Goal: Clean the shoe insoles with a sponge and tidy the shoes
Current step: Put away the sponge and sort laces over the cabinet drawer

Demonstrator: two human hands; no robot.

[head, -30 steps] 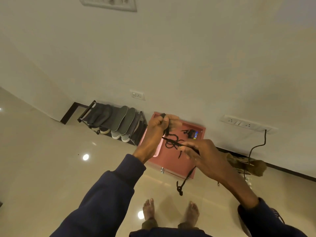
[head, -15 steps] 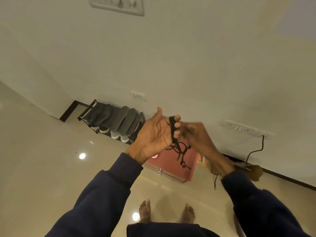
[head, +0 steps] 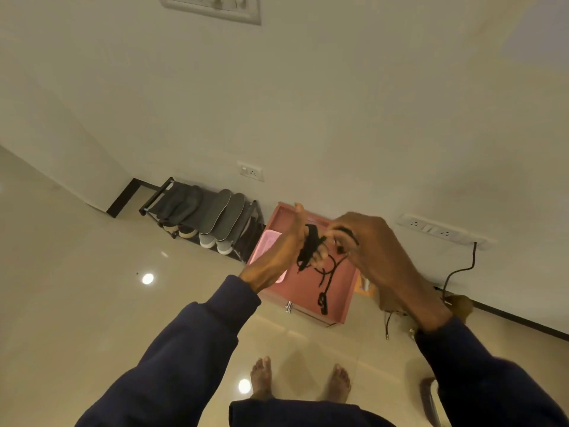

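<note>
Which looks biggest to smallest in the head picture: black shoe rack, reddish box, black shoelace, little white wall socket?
Black metal shoe rack and reddish wooden box look about alike, so tied.
Then the black shoelace, though it is nearer the camera.
Smallest: the little white wall socket.

Wall sockets [head: 431, 228], plugged black cable [head: 473, 257]

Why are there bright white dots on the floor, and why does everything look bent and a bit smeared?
Head view: the two white dots are glare on the glossy floor, probably lamp reflections. Head view: the wide-angle lens tilts and bends the wall and the dark skirting. Head view: the right hand is blurred, softer than the left hand; the light is dim and yellowish.
</note>
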